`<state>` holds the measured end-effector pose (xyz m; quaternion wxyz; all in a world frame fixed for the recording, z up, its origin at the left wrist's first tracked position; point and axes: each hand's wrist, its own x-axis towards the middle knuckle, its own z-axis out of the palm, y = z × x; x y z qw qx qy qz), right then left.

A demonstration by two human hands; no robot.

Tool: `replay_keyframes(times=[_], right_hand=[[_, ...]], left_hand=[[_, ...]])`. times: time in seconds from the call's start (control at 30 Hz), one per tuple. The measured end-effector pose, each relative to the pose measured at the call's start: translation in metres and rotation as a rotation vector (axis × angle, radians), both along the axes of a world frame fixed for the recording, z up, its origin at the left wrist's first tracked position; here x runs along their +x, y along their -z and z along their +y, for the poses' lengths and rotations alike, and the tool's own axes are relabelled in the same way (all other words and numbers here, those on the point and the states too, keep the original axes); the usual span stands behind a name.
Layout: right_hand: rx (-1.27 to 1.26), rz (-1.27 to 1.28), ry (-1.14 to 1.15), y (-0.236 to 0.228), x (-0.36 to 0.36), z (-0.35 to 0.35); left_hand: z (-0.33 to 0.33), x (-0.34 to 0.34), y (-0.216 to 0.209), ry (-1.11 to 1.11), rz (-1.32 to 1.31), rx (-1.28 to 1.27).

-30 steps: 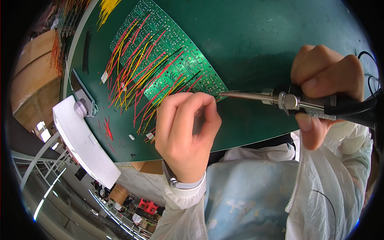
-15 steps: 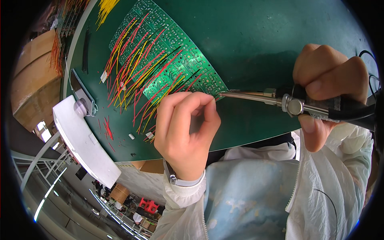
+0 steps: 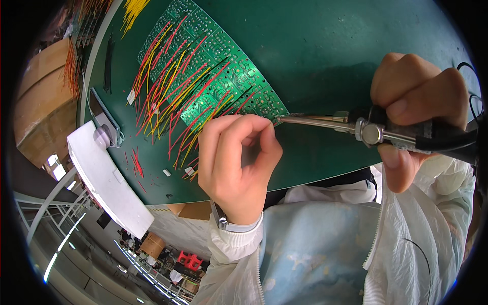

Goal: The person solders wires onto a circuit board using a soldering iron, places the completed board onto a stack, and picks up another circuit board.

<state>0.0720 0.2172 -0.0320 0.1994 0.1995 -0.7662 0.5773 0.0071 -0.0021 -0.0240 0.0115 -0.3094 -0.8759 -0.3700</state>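
A green circuit board (image 3: 244,79) lies on the table, with rows of red, yellow and black wires (image 3: 175,84) standing off it toward me. My left hand (image 3: 236,160) is at the board's near right corner, thumb and forefinger pinched together. Whatever sits between those fingertips is too small to make out. From the right, my right hand (image 3: 424,99) grips a soldering iron (image 3: 373,134) with a thin metal tube alongside its shaft. Its tip reaches the board's corner, just beside my left fingertips. Part of the board's near edge is hidden behind my left hand.
A white curved lamp-like fixture (image 3: 109,178) stands at the table's left edge, beside a dark flat device (image 3: 105,114). Red wire scraps (image 3: 136,162) lie near it. Yellow wires (image 3: 134,15) and black wires (image 3: 108,63) lie at the far left. Cardboard boxes (image 3: 48,101) stand beyond the edge.
My left hand has shifted very slightly to the right. The board has slid a touch leftward, and the iron has moved slightly left with its tip still at the corner.
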Motion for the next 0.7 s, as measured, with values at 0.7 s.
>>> replay_keyframes(times=[0.7], right_hand=[[0.042,-0.005,0.003,-0.002,-0.0007,-0.0011]], left_hand=[[-0.0006,0.0007,-0.0007,-0.009,-0.02,-0.007]])
